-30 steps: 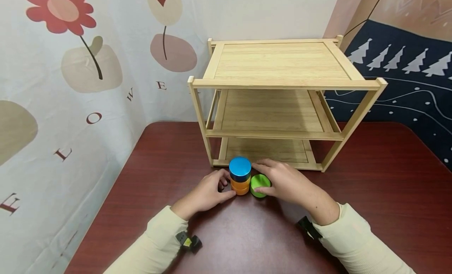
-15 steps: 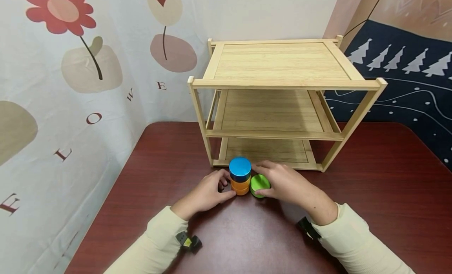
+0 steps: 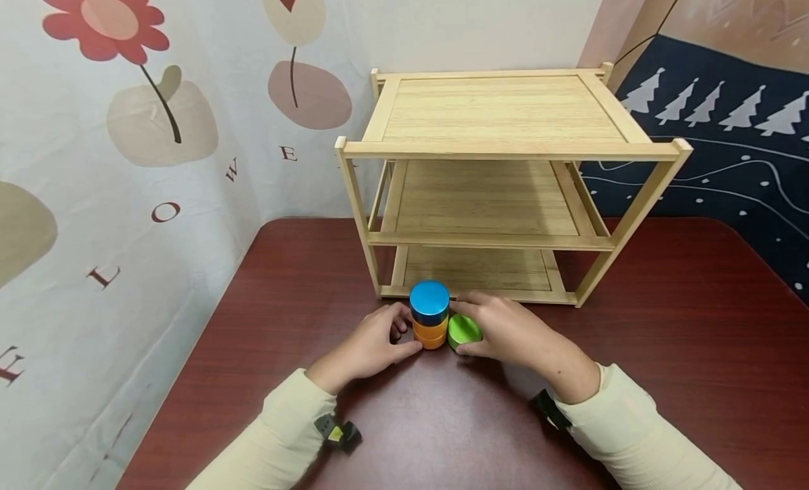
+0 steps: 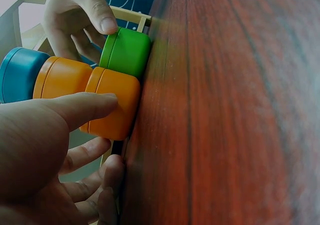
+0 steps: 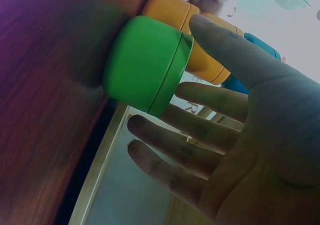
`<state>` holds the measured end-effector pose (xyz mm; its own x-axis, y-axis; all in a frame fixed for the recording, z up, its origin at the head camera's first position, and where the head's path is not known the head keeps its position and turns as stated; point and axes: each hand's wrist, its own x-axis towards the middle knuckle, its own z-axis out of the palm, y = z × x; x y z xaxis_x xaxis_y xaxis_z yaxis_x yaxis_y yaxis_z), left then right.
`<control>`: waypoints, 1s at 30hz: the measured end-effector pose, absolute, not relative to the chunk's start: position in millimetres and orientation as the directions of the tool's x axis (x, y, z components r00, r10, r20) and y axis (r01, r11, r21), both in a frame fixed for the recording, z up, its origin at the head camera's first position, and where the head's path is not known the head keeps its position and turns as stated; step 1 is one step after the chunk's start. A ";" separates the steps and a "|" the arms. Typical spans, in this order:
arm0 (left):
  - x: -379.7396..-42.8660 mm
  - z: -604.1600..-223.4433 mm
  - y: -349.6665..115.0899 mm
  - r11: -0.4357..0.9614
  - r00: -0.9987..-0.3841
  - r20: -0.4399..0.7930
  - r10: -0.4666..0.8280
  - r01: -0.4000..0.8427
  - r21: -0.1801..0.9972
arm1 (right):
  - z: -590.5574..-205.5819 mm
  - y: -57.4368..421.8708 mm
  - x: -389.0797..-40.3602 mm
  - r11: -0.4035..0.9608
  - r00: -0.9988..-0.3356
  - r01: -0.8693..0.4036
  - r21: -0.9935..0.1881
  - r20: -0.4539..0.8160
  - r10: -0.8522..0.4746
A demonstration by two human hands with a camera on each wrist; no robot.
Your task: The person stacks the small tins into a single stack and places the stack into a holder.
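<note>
A stack of small round lidded canisters stands on the table. A blue canister (image 3: 430, 298) tops it, with an upper orange canister (image 4: 70, 77) and a lower orange canister (image 4: 125, 92) beneath. My left hand (image 3: 366, 344) reaches around the stack's base, thumb on the lower orange canister and fingers at its far side. Right beside the stack, on the table, is a green canister (image 3: 464, 330). My right hand (image 3: 515, 334) cups loosely around it, thumb tip at its lid edge. In the right wrist view the fingers (image 5: 165, 140) are spread and apart from the green canister.
Directly behind the canisters stands a three-tier wooden rack (image 3: 512, 150), its lowest front rail close to my right fingers. The dark red table (image 3: 404, 434) extends to both sides. Printed cloth (image 3: 189, 279) hangs at the left and back.
My right hand has shifted slightly left around the green canister, its thumb moving down a little toward the near side. The left hand and the stack stay where they were.
</note>
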<state>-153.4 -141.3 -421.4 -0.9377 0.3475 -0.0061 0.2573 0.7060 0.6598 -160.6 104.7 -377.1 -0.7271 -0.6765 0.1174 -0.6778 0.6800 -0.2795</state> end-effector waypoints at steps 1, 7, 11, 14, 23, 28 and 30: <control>-153.3 -421.4 -141.3 0.706 -0.938 -0.006 0.347 0.257 0.660 | -377.3 104.7 -160.4 0.679 -0.726 -0.679 -0.278 0.117 -0.678; -153.1 -421.3 -141.1 0.706 -0.939 -0.005 0.345 0.256 0.660 | -378.0 104.5 -160.8 0.675 -0.718 -0.688 -0.266 0.121 -0.685; -153.1 -421.0 -140.9 0.708 -0.939 -0.009 0.345 0.254 0.659 | -378.7 104.7 -160.8 0.674 -0.716 -0.691 -0.260 0.122 -0.687; -153.0 -420.8 -140.8 0.708 -0.939 -0.013 0.344 0.250 0.660 | -379.3 104.8 -160.8 0.676 -0.718 -0.689 -0.261 0.119 -0.685; -153.0 -421.1 -140.9 0.709 -0.939 -0.008 0.345 0.255 0.657 | -380.0 104.9 -161.2 0.672 -0.716 -0.689 -0.272 0.110 -0.690; -153.0 -421.4 -140.8 0.707 -0.940 -0.003 0.342 0.255 0.659 | -380.9 104.9 -161.6 0.659 -0.704 -0.702 -0.271 0.123 -0.699; -152.9 -421.5 -140.7 0.706 -0.940 0.000 0.341 0.257 0.660 | -381.0 104.9 -161.6 0.656 -0.700 -0.707 -0.263 0.126 -0.703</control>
